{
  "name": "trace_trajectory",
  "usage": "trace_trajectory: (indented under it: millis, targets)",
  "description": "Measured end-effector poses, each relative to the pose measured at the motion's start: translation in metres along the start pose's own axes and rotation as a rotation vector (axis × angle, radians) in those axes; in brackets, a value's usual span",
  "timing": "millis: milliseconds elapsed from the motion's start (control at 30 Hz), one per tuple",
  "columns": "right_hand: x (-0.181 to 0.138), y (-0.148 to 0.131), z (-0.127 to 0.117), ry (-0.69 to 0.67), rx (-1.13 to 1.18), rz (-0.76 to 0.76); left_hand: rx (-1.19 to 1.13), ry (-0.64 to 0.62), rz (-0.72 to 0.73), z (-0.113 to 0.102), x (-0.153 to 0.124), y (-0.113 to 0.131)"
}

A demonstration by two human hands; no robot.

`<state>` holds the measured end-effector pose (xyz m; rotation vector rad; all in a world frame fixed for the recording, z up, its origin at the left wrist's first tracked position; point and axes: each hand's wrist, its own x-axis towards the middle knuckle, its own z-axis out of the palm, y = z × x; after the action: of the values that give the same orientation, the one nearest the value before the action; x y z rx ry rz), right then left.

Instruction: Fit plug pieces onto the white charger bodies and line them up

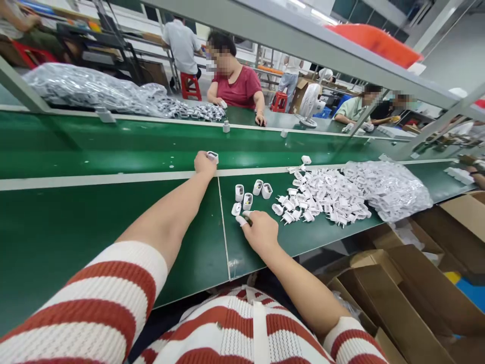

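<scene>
white casing (pixel 213 157) sits pinched in the left hand (pixel 203 164) over the green strip (pixel 151 149) — a slack grip could drop it. i can't tell whether the right hand (pixel 261 230) pinches anything — a careless nudge there might topple the upright casings (pixel 239 192).

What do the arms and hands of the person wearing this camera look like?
The left sleeve and right sleeve are knitted, with white and rusty-red stripes. Both forearms are bare. The right hand has a white cap on its thumb and seemingly another on a finger. The left hand's fingertips are hard to see.
</scene>
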<state>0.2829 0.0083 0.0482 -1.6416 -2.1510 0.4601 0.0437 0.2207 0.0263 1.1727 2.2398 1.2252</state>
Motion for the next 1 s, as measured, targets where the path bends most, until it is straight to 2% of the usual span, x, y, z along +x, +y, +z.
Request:
trace_trajectory:
  millis: [133, 233, 333, 433, 567, 667, 733, 800, 867, 1000]
  targets:
    - [0.026, -0.015, 0.006, -0.017, -0.15, -0.013, 0.012, 0.031, 0.018, -0.005, 0.004, -0.014]
    - [0.039, -0.026, 0.011, -0.038, -0.184, -0.002, 0.021, -0.003, 0.023, -0.009, 0.009, -0.012]
    - [0.044, -0.03, 0.012, -0.036, -0.145, -0.004, -0.004, -0.083, 0.036, -0.013, 0.012, -0.002]
    - [0.044, -0.023, 0.005, -0.03, 0.005, -0.036, -0.052, -0.145, 0.091, -0.024, 0.0, 0.0]
    - [0.047, -0.003, -0.018, -0.099, 0.33, -0.108, -0.127, -0.305, 0.245, -0.063, -0.051, -0.021]
    - [0.061, 0.006, -0.039, -0.232, 0.635, -0.125, -0.189, -0.442, 0.359, -0.101, -0.11, -0.039]
    - [0.074, 0.006, -0.047, -0.34, 0.872, -0.082, -0.225, -0.497, 0.418, -0.117, -0.15, -0.045]
    - [0.085, 0.002, -0.048, -0.419, 0.997, -0.043, -0.253, -0.517, 0.476, -0.12, -0.181, -0.046]
    - [0.091, -0.003, -0.041, -0.448, 1.005, -0.058, -0.262, -0.523, 0.512, -0.113, -0.199, -0.046]
    - [0.089, -0.001, -0.02, -0.397, 1.057, -0.114, -0.231, -0.523, 0.509, -0.093, -0.204, -0.055]
